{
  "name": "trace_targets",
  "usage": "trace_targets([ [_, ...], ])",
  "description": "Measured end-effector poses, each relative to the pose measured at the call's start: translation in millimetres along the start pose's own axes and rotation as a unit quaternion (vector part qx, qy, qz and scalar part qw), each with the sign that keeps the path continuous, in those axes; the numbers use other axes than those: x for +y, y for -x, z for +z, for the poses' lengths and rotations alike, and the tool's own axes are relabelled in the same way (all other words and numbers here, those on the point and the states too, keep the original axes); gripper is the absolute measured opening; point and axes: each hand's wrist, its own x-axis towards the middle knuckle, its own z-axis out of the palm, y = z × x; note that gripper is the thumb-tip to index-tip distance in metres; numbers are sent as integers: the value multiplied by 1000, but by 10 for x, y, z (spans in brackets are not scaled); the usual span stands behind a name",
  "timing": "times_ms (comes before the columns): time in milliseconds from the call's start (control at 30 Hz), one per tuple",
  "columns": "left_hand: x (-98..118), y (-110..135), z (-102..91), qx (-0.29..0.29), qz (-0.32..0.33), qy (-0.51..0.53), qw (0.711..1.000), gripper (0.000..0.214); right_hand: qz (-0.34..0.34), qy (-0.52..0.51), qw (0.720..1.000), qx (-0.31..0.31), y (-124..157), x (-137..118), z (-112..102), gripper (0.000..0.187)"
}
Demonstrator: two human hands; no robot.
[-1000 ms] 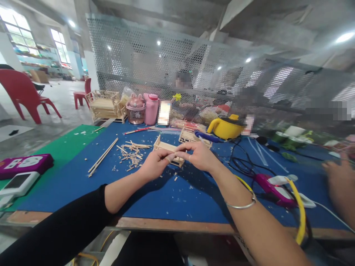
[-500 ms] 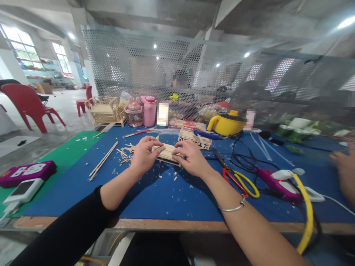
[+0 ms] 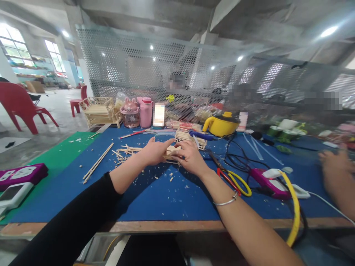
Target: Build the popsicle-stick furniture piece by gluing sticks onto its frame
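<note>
Between my hands is a small model of pale wooden sticks (image 3: 172,150), held just over the blue mat, largely covered by fingers. My left hand (image 3: 155,151) grips its left end, the index finger reaching across the top. Curled fingers of my right hand (image 3: 189,154) pinch the right end. Right behind stands another stick-built piece (image 3: 181,135), with a blue-handled glue gun (image 3: 203,136) resting against it. Loose sticks and cut bits (image 3: 130,149) lie left of my left hand.
Scissors (image 3: 235,181) with red and yellow handles lie to the right, near a purple power strip (image 3: 267,183) and black cables. A yellow pot (image 3: 223,125), pink bottle (image 3: 145,112) and larger stick frame (image 3: 101,111) stand behind. Another person's hand (image 3: 337,160) is at far right.
My left hand has turned and shifted right along the model, covering more of it. My right hand stays at the right end. The whole view has shifted slightly.
</note>
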Motion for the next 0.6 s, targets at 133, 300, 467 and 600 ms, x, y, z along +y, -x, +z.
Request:
trace_targets([
  [133, 74, -90, -17, -12, 9, 2, 1000, 87, -3, 7, 1000, 10, 11, 11, 3, 15],
  [300, 106, -196, -34, -10, 22, 34, 999, 84, -2, 21, 999, 28, 37, 4, 59, 17],
  [467, 56, -216, 10, -28, 22, 23, 999, 86, 0, 50, 999, 12, 44, -25, 70, 19],
  [600, 38, -205, 44, -22, 27, 31, 999, 82, -4, 21, 1000, -9, 34, -71, 32, 19],
])
